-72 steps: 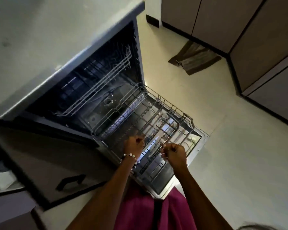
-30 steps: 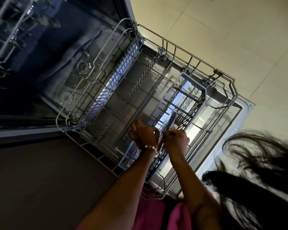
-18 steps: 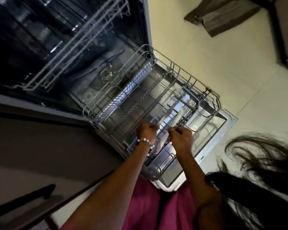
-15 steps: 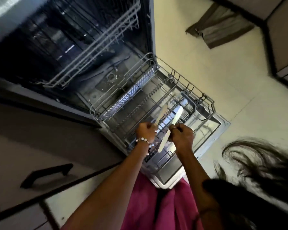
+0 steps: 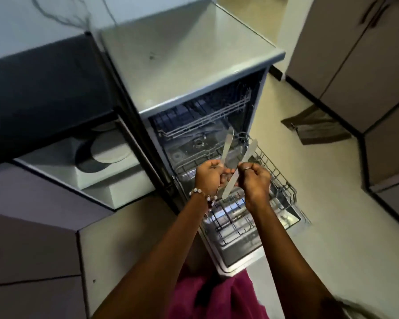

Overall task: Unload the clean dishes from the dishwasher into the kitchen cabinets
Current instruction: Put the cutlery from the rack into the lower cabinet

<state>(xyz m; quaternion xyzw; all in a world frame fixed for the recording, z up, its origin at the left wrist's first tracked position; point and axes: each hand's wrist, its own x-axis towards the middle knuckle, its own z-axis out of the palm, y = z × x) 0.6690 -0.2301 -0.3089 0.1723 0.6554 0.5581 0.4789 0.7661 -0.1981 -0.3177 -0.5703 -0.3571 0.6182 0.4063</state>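
Note:
The dishwasher (image 5: 194, 72) stands open with its door (image 5: 258, 254) folded down and its lower rack (image 5: 279, 180) pulled out over it. The rack looks bare of dishes. My left hand (image 5: 209, 174) is shut on one flat metal utensil (image 5: 227, 140) that points up and away. My right hand (image 5: 256, 180) is shut on a second flat metal utensil (image 5: 248, 151), held slanted so the two cross between my fists. Both hands hover above the near part of the rack. The upper rack (image 5: 207, 116) sits inside the tub.
Left of the dishwasher an open drawer (image 5: 115, 192) holds round plates (image 5: 110, 149) under a dark countertop (image 5: 44, 88). A brown cloth (image 5: 316, 126) lies on the pale floor at the right, near tall cabinet doors (image 5: 359, 54). A pale worktop (image 5: 124, 249) lies near my left arm.
Both hands have lifted the two utensils out of the rack's basket and higher above it. My head has risen, so the dishwasher top, open drawer and cabinets have come into view.

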